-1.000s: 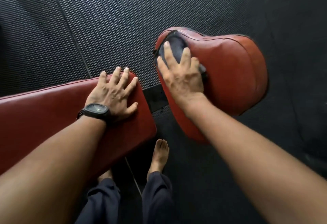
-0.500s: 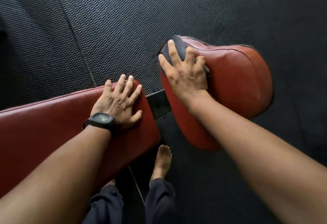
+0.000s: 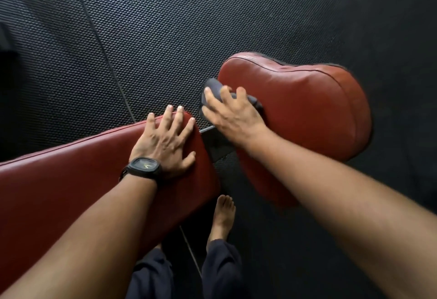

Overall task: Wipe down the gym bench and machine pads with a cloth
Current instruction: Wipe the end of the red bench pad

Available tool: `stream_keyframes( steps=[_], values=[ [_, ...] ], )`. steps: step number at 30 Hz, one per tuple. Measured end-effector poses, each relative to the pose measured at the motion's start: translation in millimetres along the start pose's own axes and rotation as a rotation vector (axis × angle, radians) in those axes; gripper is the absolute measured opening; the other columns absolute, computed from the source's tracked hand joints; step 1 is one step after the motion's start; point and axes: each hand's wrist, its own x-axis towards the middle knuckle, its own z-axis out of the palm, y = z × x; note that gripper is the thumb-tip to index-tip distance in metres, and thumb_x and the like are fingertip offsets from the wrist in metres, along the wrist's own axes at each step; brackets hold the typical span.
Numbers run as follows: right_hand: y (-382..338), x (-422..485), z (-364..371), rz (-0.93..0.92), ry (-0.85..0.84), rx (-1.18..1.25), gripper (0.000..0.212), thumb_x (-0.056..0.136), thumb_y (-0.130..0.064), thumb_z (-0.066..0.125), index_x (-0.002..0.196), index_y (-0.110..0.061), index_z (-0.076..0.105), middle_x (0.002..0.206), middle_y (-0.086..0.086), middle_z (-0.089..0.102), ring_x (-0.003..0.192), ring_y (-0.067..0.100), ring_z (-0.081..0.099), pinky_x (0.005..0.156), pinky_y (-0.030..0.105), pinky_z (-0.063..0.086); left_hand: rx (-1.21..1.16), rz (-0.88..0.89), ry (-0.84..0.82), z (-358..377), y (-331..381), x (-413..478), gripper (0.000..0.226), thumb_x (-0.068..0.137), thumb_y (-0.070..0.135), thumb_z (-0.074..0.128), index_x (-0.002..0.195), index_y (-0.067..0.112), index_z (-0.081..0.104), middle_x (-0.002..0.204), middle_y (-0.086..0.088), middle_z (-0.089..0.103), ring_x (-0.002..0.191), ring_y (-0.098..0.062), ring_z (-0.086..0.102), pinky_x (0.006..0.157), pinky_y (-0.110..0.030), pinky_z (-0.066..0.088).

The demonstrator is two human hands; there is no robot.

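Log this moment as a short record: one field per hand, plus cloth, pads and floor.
left hand: flat, fingers spread, rests on the end of the bench pad
right hand: holds the cloth, pressing it on the seat pad
cloth: dark grey, bunched, at the seat pad's edge nearest the bench pad
seat pad: red, rounded, set apart from the bench pad by a gap
watch: black, on the left wrist
floor: dark studded rubber mat
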Motion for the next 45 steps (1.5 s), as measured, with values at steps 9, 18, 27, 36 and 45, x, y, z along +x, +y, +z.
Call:
stream_keyframes(
  steps=[9,18,27,36,45],
  values=[
    [29,-31,-25,0.374,0.14,0.071,0.039,0.097,-0.023,0.042,0.123,-0.032,0.069,0.144,0.007,0.057,0.099,0.035,0.063,0.074,0.042,0.05,-0.014,0.007,-0.014,-1,0,0,0.088,0.09,0.071,0.024,0.163,0.023,0.011,0.168,-0.017,0.012,0.154,-0.039,0.012,0.117,-0.064,0.02],
    [7,-42,-29,0.225,-0.065,-0.031,0.056,0.096,-0.021,0.024,0.138,-0.039,0.058,0.155,0.003,0.047,0.114,0.032,0.057,0.081,0.041,0.048,0.005,0.008,-0.013,-4,0,0,0.088,0.091,0.072,0.02,0.163,0.023,0.005,0.169,-0.017,0.008,0.155,-0.038,0.01,0.117,-0.063,0.02],
    [24,-101,-56,0.541,0.025,0.054,0.049,0.098,-0.014,0.036,0.141,-0.032,0.053,0.159,0.01,0.037,0.108,0.039,0.051,0.076,0.047,0.047,0.007,0.006,-0.019,-5,1,0,0.088,0.091,0.071,0.02,0.163,0.023,0.006,0.169,-0.017,0.009,0.154,-0.038,0.01,0.116,-0.062,0.021],
    [59,-68,-59,0.542,0.044,0.116,0.051,0.097,-0.02,0.031,0.136,-0.035,0.059,0.154,0.008,0.046,0.111,0.041,0.056,0.08,0.054,0.048,0.01,0.007,-0.024,-2,1,0,0.087,0.091,0.072,0.02,0.163,0.024,0.006,0.169,-0.017,0.008,0.155,-0.037,0.01,0.117,-0.062,0.019],
    [7,-115,-40,0.7,0.221,0.106,0.044,0.107,-0.012,0.041,0.134,-0.039,0.06,0.153,0.0,0.05,0.104,0.036,0.046,0.071,0.043,0.042,0.019,0.009,-0.031,-2,0,3,0.088,0.09,0.073,0.019,0.163,0.024,0.006,0.169,-0.016,0.009,0.155,-0.037,0.01,0.116,-0.062,0.021]
  ],
)
